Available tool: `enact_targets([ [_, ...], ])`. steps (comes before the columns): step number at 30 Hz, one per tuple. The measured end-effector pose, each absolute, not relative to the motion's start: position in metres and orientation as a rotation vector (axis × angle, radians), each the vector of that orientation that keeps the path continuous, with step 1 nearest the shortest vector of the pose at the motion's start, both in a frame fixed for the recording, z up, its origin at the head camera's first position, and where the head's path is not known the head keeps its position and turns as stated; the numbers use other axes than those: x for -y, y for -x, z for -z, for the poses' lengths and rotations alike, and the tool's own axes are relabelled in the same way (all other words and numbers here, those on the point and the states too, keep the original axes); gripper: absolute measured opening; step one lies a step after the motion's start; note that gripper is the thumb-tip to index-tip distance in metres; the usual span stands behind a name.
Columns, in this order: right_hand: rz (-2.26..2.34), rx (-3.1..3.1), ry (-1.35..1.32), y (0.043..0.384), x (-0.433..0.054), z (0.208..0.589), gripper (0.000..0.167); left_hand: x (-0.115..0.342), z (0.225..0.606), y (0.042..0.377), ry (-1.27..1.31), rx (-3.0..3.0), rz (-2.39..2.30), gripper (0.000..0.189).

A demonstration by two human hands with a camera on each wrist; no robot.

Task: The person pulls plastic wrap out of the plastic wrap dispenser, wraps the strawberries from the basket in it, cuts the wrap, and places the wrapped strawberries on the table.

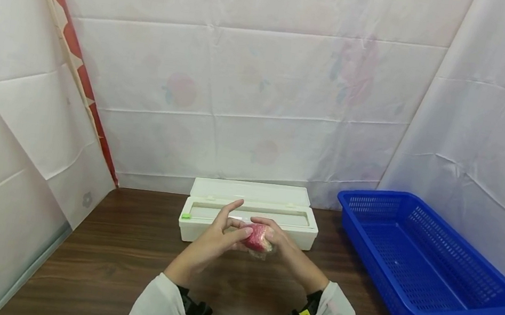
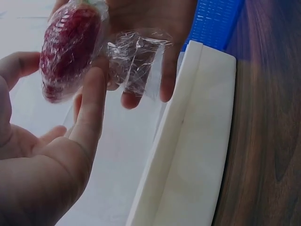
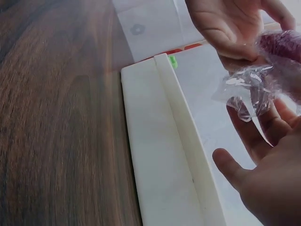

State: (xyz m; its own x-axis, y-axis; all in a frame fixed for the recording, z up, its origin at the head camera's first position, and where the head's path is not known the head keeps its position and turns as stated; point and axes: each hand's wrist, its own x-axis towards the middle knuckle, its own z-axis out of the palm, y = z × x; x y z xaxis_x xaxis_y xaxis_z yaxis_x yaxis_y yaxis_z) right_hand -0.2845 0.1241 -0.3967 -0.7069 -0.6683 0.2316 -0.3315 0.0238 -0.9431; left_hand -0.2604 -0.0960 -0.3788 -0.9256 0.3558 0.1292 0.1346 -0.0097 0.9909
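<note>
Both hands hold a red apple (image 1: 258, 238) wrapped in clear cling film, raised in front of the white box. The left hand (image 1: 216, 237) has its thumb on the near left side of the apple, index finger raised. On the other side, the right hand (image 1: 287, 248) grips with its thumb, its index finger reaching over the top. A loose, crumpled tail of cling film (image 2: 138, 61) hangs off the apple by the right fingers in the left wrist view. Behind the hands stands a long white cling film dispenser (image 1: 194, 227), its lid (image 1: 250, 190) tipped back.
A blue perforated plastic basket (image 1: 411, 266) stands to the right on the dark wood table (image 1: 112, 256). A small green tab (image 1: 185, 216) sits at the dispenser's left end. White patterned sheets (image 1: 263, 83) hang at the back and both sides.
</note>
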Motion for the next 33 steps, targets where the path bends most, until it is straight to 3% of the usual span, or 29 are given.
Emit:
enact_targets([
  [10,1.619,-2.069,1.158,0.289,-0.122,0.399,0.058,0.104,0.379,0.263,-0.573,-2.072,-1.984,0.075],
  [20,1.658,-2.101,1.182,0.292,-0.124,0.400,0.051,0.104,0.383,0.265,-0.709,-2.057,-1.944,0.047],
  [33,1.680,-2.210,1.078,0.297,-0.134,0.397,0.057,0.102,0.384,0.265,-0.610,-2.198,-1.950,0.051],
])
